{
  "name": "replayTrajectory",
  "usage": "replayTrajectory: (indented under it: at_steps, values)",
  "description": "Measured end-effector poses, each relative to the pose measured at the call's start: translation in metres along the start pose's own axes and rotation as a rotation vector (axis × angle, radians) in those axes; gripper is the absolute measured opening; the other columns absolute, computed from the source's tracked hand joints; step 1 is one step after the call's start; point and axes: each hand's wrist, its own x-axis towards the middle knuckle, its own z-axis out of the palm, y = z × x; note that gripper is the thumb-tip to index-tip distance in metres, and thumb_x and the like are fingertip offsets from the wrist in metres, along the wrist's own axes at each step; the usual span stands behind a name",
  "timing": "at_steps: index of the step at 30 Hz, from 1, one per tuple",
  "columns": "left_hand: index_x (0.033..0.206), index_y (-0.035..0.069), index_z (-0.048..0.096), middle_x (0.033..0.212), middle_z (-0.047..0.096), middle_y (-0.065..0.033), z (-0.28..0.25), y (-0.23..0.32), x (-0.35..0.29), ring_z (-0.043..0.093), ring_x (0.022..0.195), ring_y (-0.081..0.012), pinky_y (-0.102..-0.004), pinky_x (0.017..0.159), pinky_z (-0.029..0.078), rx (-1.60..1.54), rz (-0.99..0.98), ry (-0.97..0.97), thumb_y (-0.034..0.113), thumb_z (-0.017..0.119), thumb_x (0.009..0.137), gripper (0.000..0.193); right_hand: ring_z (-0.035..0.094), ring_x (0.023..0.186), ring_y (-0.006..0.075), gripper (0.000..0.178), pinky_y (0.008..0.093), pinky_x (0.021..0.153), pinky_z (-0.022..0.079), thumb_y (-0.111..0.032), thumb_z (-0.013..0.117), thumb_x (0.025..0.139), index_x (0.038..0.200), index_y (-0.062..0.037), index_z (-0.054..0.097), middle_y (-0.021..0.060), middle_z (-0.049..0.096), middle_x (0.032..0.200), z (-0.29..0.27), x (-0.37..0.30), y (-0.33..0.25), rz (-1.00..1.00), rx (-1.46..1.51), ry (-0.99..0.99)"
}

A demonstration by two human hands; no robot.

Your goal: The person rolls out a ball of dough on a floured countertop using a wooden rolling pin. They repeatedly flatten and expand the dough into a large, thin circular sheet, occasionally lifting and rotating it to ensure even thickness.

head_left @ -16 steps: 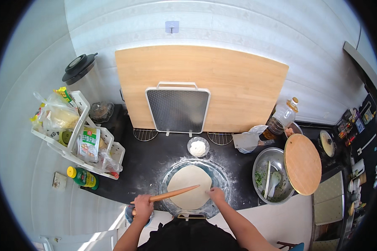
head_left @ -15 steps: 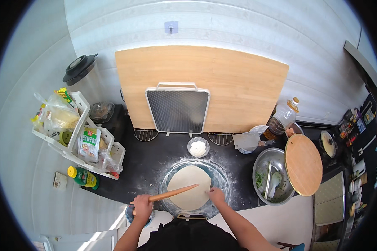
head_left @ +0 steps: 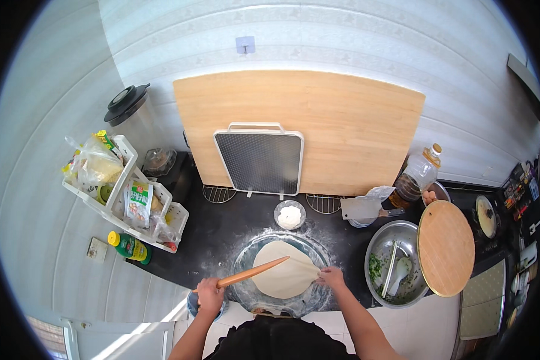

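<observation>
A small bowl [head_left: 277,217] near the dough [head_left: 282,283] holds white powder [head_left: 290,216].

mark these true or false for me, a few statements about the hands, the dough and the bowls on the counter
1. The left hand grips the rolling pin. True.
2. The right hand holds the cleaver. False: it is at the right edge of the dough.
3. The metal bowl stands to the left of the dough. False: it stands to the right.
4. A white spoon lies in the metal bowl. True.
5. The small glass bowl holds chopped greens. False: it holds white powder.
</observation>
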Motion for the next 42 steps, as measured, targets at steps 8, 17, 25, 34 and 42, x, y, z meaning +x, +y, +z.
replayTrajectory:
  at_steps: [8,17,25,34,42]
  values:
    - [0.084,0.008,0.064,0.081,0.063,-0.0107,0.017,0.002,-0.002,0.059,0.083,-0.0322,-0.0454,0.074,0.043,0.056,0.174,-0.080,0.010,0.071,0.066,0.020,0.067,0.085,0.0318,0.027,0.0388,0.076,0.053,-0.026,0.066,0.085,0.094,-0.0008,0.067,0.0175,0.069,0.092,0.017,-0.062,-0.043,-0.428,-0.464,0.344]
    - [0.089,0.007,0.060,0.085,0.060,-0.0116,0.075,0.049,0.041,0.057,0.085,-0.0322,-0.0444,0.080,0.042,-0.098,0.524,-0.217,0.009,0.074,0.065,0.028,0.063,0.096,0.0334,0.034,0.0449,0.081,0.050,-0.034,0.064,0.086,0.110,-0.0103,0.064,0.0137,0.067,0.102,0.044,-0.114,-0.062,-0.572,-0.790,-0.161]
    - [0.101,0.000,0.056,0.100,0.062,-0.0166,0.179,0.006,0.041,0.060,0.095,-0.0338,-0.0410,0.089,0.046,-0.231,-0.424,0.002,0.013,0.084,0.063,0.049,0.065,0.083,0.0347,0.033,0.0431,0.071,0.050,-0.037,0.066,0.085,0.103,-0.0093,0.065,0.0149,0.067,0.089,0.020,-0.154,-0.014,-0.316,-0.652,0.298]
    - [0.075,0.003,0.058,0.075,0.065,-0.0128,0.181,0.014,0.032,0.067,0.073,-0.0292,-0.0394,0.069,0.054,-0.309,-0.515,-0.288,0.020,0.078,0.072,0.026,0.065,0.081,0.0366,0.037,0.0423,0.070,0.049,-0.039,0.067,0.086,0.102,-0.0063,0.064,0.0175,0.066,0.084,0.025,-0.166,-0.005,-0.241,-0.569,0.348]
    - [0.083,0.000,0.052,0.079,0.063,-0.0193,0.106,0.014,-0.004,0.066,0.074,-0.0354,-0.0436,0.065,0.051,-0.614,-0.821,-0.508,0.014,0.071,0.081,0.024,0.065,0.083,0.0366,0.037,0.0434,0.071,0.050,-0.040,0.068,0.085,0.105,-0.0095,0.065,0.0169,0.068,0.088,0.023,-0.168,-0.004,-0.186,-0.550,0.316]
